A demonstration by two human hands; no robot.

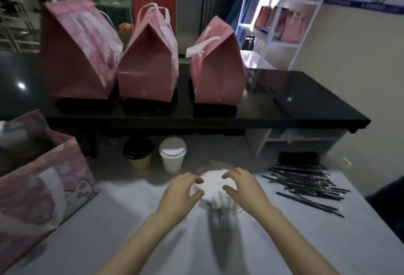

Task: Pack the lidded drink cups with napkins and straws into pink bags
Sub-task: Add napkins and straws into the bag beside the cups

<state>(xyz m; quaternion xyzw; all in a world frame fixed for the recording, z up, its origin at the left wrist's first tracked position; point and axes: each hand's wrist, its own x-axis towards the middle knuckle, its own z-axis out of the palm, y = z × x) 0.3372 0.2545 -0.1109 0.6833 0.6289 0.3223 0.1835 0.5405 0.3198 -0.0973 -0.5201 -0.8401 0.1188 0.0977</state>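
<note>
Two hands: the left hand [181,189] and the right hand [242,185] were recorded side by side over the napkin stack [213,184], forearms reaching in from the near edge.
Left hand: fingers were curled, with thumb and fingertips set on the left edge of the napkin stack, which was gripped there.
Right hand: fingers were likewise curled, and the right edge of the napkin stack was pinched between thumb and fingertips.
Napkin stack: it was found white and flat on the white tabletop [109,220], near the middle and between the hands; what looked like clear wrapping was noted around it, though this was blurred.
Cups: a black-lidded cup [138,154] and a white-lidded cup [172,154] were seen upright and just beside each other, behind the napkin stack.
Straws: a loose pile of black straws [306,183] was noted to the right of the hands, apart from them.
Open bag: one open pink bag [43,187] was placed at the left edge of the white tabletop.
Closed bags: three closed pink bags [148,62] were lined up on the raised black tabletop [306,91] behind.
Background: further pink bags were stored on a shelf rack [277,12] at the right rear.
</note>
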